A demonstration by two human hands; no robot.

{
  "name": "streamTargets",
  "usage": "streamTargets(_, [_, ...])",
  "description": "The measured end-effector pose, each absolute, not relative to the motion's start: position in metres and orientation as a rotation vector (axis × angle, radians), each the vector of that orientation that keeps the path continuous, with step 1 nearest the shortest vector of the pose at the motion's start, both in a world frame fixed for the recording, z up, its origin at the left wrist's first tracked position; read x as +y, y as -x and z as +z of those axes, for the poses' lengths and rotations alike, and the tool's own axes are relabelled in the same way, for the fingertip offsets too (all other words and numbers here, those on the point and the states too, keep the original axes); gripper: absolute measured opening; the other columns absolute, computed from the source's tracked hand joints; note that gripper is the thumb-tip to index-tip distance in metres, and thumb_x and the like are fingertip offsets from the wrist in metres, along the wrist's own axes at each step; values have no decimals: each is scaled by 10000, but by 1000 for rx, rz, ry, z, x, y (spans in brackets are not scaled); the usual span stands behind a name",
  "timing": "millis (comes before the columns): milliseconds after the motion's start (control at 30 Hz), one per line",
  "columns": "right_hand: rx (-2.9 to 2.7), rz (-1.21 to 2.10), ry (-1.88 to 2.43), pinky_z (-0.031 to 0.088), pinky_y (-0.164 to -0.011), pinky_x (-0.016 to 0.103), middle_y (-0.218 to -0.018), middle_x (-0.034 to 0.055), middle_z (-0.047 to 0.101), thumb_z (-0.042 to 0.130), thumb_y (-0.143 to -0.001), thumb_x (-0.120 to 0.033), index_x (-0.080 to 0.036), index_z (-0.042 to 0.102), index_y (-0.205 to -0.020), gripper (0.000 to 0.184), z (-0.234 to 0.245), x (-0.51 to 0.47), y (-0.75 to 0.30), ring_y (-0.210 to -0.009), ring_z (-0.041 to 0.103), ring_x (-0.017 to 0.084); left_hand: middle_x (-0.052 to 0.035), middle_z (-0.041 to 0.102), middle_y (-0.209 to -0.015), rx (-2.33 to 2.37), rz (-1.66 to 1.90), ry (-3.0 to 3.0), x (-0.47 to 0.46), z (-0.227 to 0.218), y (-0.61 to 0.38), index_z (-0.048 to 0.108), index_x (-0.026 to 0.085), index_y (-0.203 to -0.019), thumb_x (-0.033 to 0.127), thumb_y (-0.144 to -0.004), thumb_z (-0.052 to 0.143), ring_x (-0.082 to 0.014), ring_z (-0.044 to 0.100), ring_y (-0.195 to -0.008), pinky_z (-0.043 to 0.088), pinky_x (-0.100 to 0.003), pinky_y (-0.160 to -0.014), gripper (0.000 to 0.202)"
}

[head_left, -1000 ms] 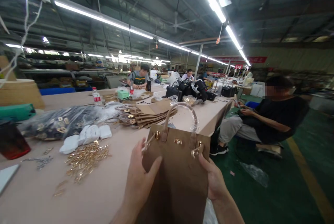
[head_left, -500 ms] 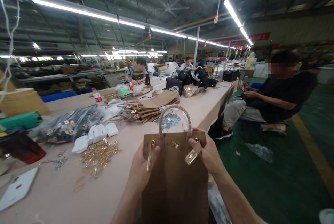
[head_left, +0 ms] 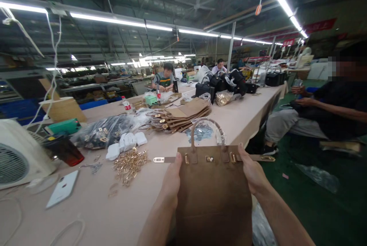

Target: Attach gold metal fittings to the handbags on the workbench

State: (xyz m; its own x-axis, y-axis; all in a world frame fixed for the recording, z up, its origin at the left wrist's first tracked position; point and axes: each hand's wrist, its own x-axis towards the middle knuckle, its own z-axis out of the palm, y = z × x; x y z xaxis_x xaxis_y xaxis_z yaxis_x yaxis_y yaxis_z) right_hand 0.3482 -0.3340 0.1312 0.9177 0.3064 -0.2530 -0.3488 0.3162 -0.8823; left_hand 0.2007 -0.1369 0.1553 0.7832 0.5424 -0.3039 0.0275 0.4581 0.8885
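I hold a tan handbag upright in front of me, over the near edge of the long table. My left hand grips its left upper side and my right hand grips its right upper side, thumbs on the front. A plastic-wrapped handle arches above the top. Two straps with gold metal tips stick out sideways from the bag, one to the left and one to the right.
On the table lie a pile of gold fittings, white pads, a bag of dark parts, a stack of tan bag panels, a phone and a white fan. A seated person works at right; others sit far back.
The two side straps, bent forward by my fingers before, now stretch out flat to both sides. The bag sits lower and more centred, and my view has swung left to show the fan.
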Motion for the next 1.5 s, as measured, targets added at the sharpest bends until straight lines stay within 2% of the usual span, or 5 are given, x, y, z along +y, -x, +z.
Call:
streamTargets(233, [-127, 702, 1016, 550, -1079, 536, -1136, 139, 799, 642, -872, -714, -174, 722, -1294, 690, 138, -333, -348, -1200, 709, 380, -184, 807, -1078, 607, 268, -807, -133, 156, -207, 733, 99, -1224, 589, -924, 667, -330, 780, -1034, 591, -474, -1003, 579])
streamTargets(367, [-144, 672, 1130, 491, -1133, 551, -1237, 135, 768, 806, -780, -587, -196, 758, -1215, 587, 121, -343, -346, -1253, 674, 397, -204, 800, -1093, 563, 223, -688, -124, 154, -212, 710, 87, -1265, 604, -928, 650, -351, 774, -1046, 590, -501, -994, 619])
streamTargets(833, [-343, 713, 1421, 538, -1075, 500, -1244, 153, 763, 877, -644, -573, -198, 766, -1164, 651, 74, -356, -339, -1230, 679, 420, -220, 797, -1084, 626, 209, -567, -111, 138, -226, 692, 82, -1273, 651, -918, 626, -369, 776, -1027, 580, -527, -989, 674])
streamTargets(1167, [-663, 212, 1680, 402, -1215, 518, -1513, 134, 586, 840, -768, -528, -222, 487, -1518, 884, 107, -322, -361, -1396, 554, 345, -216, 780, -1159, 548, 95, -528, -110, 124, -216, 637, 80, -1371, 616, -933, 632, -389, 736, -1136, 541, -570, -1059, 693])
streamTargets(1500, [-527, 208, 1508, 345, -1265, 483, -1459, 46, 648, 619, -930, -665, -274, 722, -1282, 536, 127, -290, -389, -1446, 511, 322, -229, 762, -1206, 476, 106, -522, -112, 126, -211, 621, 78, -1398, 632, -933, 616, -404, 715, -1174, 497, -589, -1102, 723])
